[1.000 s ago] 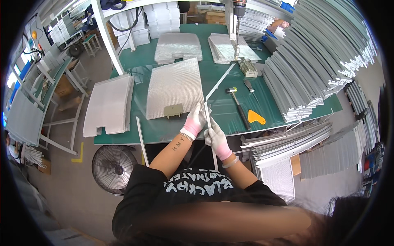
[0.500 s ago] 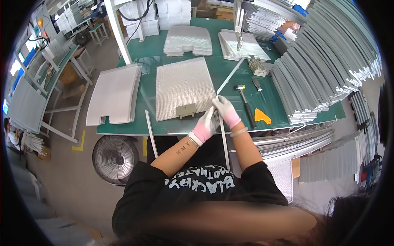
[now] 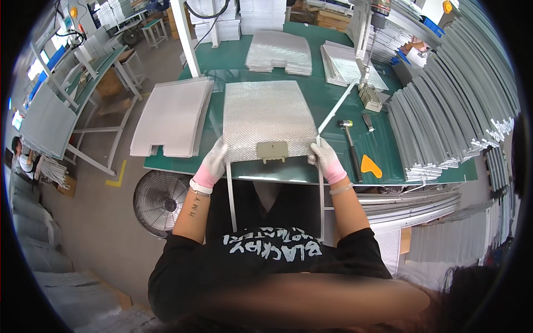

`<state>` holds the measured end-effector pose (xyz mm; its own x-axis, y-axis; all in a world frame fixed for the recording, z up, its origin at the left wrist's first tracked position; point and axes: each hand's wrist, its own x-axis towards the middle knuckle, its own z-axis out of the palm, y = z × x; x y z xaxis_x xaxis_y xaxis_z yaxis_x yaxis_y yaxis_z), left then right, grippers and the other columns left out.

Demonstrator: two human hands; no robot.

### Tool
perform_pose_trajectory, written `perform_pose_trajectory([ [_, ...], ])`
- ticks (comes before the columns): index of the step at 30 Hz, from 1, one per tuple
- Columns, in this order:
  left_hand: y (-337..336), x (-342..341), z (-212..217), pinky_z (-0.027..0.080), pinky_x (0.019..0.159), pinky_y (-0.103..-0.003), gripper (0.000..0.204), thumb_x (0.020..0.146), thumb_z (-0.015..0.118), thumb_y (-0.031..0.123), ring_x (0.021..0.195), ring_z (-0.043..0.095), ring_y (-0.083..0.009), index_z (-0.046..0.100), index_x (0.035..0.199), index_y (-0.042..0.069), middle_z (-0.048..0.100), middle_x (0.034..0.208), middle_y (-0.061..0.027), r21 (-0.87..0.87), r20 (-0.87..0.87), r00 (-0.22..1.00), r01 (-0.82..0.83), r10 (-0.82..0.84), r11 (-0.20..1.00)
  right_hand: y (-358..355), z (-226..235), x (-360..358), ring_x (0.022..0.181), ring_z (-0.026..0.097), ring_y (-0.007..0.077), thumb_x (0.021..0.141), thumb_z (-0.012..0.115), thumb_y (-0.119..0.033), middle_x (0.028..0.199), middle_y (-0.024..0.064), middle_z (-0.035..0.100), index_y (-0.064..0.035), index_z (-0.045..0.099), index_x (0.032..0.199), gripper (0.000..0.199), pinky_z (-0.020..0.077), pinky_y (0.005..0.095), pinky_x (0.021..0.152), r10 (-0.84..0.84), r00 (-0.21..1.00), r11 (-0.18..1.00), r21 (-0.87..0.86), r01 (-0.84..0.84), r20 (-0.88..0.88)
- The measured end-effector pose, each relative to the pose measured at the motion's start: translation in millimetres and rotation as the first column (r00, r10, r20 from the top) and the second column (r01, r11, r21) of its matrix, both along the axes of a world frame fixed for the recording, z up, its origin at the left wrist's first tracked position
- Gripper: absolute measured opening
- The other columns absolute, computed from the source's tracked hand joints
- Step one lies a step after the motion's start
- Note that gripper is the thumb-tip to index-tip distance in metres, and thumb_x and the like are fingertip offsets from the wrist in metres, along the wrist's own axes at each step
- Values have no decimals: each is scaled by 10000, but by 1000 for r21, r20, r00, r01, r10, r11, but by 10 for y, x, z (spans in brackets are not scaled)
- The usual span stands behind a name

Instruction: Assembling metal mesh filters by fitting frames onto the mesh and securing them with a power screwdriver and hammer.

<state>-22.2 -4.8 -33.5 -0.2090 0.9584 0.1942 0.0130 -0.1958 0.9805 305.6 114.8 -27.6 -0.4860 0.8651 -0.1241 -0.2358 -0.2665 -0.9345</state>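
A silvery mesh panel (image 3: 269, 114) lies flat before me, its near edge close to the table's front. My left hand (image 3: 214, 162), in a white and pink glove, is closed on the panel's left near corner. At the opposite corner my gloved right hand (image 3: 326, 160) is closed round a bent metal strip (image 3: 336, 111) where it meets the panel's edge. One leg of this strip slants away to the far right; another (image 3: 321, 208) runs back toward me. A second strip length (image 3: 232, 200) extends toward me from beside my left hand. A khaki toothed block (image 3: 272, 150) rests on the panel's near edge.
Right of the panel lie a hammer (image 3: 353, 152), a putty knife (image 3: 368, 122) and an orange scraper (image 3: 371, 166). Toothed blocks (image 3: 370, 99) sit behind them. Panel stacks stand left (image 3: 169, 119) and behind (image 3: 278, 51). Many grey frames (image 3: 438, 119) lean at right. A floor fan (image 3: 162, 203) stands below left.
My hands have parted: the left went from beside the right to the panel's left corner. The panel and block sit squarer to me, and the left strip meets the panel's corner.
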Motion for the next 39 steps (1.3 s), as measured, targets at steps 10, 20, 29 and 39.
perform_pose_trajectory([
  [10, -161, 311, 431, 430, 654, -175, 495, 901, 599, -6, 766, 518, -18, 418, 1356, -81, 602, 948, 6, -60, 94, 989, -110, 115, 992, -446, 478, 213, 606, 438, 98, 979, 473, -140, 739, 9, 457, -22, 477, 1090, 162, 399, 258, 575, -126, 992, 978, 168, 126, -14],
  [20, -862, 445, 996, 304, 557, -133, 353, 901, 549, -19, 605, 352, 11, 493, 1243, -84, 399, 726, 95, 47, 233, 904, -378, 358, 925, -888, 996, 106, 755, 530, 94, 893, 422, 2, 948, 43, 563, 51, 443, 1264, 374, 460, 239, 709, -161, 987, 887, 434, 157, -26],
  [29, -381, 61, 1683, 331, 671, -171, 376, 943, 475, -5, 744, 367, -16, 398, 1311, -22, 430, 873, 52, 346, 44, 995, -102, 93, 933, -335, 1705, -155, 640, 367, 19, 920, 529, -24, 716, -77, 445, -47, 508, 820, 105, 324, 205, 564, -376, 921, 605, 726, 327, -102],
  [39, 439, -5, 1642, 386, 603, -188, 123, 915, 628, 45, 688, 438, 0, 595, 1028, 11, 546, 798, 78, 441, -11, 968, -220, 250, 870, 155, 1508, -408, 552, 301, 95, 858, 684, -96, 593, -12, 324, -54, 411, 733, 303, 291, 286, 493, -670, 714, 275, 825, 494, -204],
])
